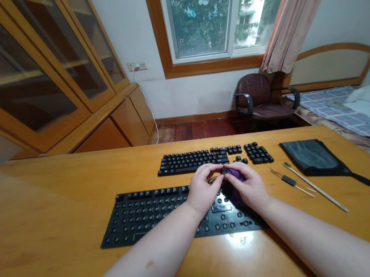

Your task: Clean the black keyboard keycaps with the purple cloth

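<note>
My left hand [202, 189] and my right hand [247, 186] meet above a black keyboard [155, 218] whose rows of bare switches show. Their fingertips pinch a small black keycap [224, 170] between them. A purple cloth [236, 178] is bunched against my right palm, partly hidden by that hand, and its lower edge hangs over the keyboard. Rows of black keycaps [191, 161] lie on the desk just beyond my hands, with a smaller block of keycaps [258, 152] to their right.
To the right on the wooden desk [44, 213] lie metal tweezers [290, 182], a long thin rod [316, 187] and a black pouch [313, 158]. Beyond the desk stand a wooden cabinet [34, 72], a leather chair [258, 96] and a bed [346, 111].
</note>
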`<state>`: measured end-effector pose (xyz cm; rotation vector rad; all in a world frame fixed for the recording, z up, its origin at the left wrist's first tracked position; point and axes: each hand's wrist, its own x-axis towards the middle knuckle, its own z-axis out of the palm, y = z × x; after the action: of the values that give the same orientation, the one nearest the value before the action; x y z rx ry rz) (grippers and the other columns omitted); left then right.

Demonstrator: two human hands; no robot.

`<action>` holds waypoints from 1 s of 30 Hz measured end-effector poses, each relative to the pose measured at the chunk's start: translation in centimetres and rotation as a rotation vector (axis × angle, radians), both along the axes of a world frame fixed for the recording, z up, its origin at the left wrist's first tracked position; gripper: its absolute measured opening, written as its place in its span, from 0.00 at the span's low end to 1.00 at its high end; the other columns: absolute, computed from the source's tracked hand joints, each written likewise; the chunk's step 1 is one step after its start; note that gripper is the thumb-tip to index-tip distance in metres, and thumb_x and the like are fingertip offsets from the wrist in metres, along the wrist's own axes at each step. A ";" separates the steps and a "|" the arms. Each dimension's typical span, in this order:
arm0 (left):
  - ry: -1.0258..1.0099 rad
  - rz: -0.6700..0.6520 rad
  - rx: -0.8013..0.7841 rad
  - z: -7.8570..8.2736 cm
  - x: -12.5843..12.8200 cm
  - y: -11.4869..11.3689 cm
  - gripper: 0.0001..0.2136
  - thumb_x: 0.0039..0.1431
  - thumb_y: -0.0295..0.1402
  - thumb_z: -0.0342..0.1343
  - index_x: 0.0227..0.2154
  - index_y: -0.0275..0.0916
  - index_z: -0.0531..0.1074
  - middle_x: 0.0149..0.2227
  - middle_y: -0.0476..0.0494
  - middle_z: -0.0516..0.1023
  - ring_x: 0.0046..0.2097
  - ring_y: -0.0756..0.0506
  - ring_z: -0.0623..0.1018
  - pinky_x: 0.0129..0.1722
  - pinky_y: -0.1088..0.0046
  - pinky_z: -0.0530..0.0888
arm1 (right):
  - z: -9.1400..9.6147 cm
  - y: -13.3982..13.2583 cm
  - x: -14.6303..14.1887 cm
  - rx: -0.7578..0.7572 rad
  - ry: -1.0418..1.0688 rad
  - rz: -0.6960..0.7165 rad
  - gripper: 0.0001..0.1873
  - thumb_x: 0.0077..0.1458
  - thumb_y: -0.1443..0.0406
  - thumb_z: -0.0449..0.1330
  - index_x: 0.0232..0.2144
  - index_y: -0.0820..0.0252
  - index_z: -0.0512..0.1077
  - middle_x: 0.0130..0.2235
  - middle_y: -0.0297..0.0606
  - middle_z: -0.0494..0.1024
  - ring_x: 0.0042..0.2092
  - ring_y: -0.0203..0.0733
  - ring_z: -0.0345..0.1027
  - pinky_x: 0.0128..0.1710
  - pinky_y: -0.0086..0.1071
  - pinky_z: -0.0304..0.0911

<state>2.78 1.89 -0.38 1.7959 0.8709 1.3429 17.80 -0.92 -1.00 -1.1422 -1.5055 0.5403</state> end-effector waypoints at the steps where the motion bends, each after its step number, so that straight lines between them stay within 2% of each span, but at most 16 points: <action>1: 0.002 -0.003 -0.003 0.0 0.0 0.0 0.09 0.52 0.25 0.56 0.38 0.38 0.73 0.40 0.43 0.73 0.43 0.47 0.75 0.45 0.67 0.75 | 0.0 0.0 0.0 0.002 -0.001 0.007 0.10 0.53 0.63 0.59 0.40 0.53 0.73 0.41 0.39 0.75 0.43 0.44 0.69 0.47 0.42 0.63; 14: 0.071 0.019 -0.027 -0.2 -0.2 0.1 0.10 0.58 0.28 0.52 0.41 0.39 0.73 0.41 0.43 0.77 0.44 0.46 0.76 0.47 0.66 0.73 | -0.1 0.1 0.0 -0.010 -0.007 0.000 0.11 0.52 0.63 0.59 0.40 0.54 0.74 0.40 0.39 0.76 0.42 0.44 0.69 0.46 0.43 0.64; 30: 0.067 0.013 -0.025 -0.3 -0.2 0.1 0.09 0.56 0.27 0.54 0.39 0.39 0.73 0.40 0.43 0.76 0.43 0.46 0.76 0.45 0.66 0.74 | 0.1 0.0 0.0 -0.009 -0.002 0.009 0.08 0.52 0.63 0.60 0.37 0.55 0.73 0.38 0.39 0.75 0.41 0.44 0.69 0.45 0.41 0.64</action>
<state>2.59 1.99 -0.72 1.8279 0.9325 1.2805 17.84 -0.89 -0.88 -1.1440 -1.5117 0.5523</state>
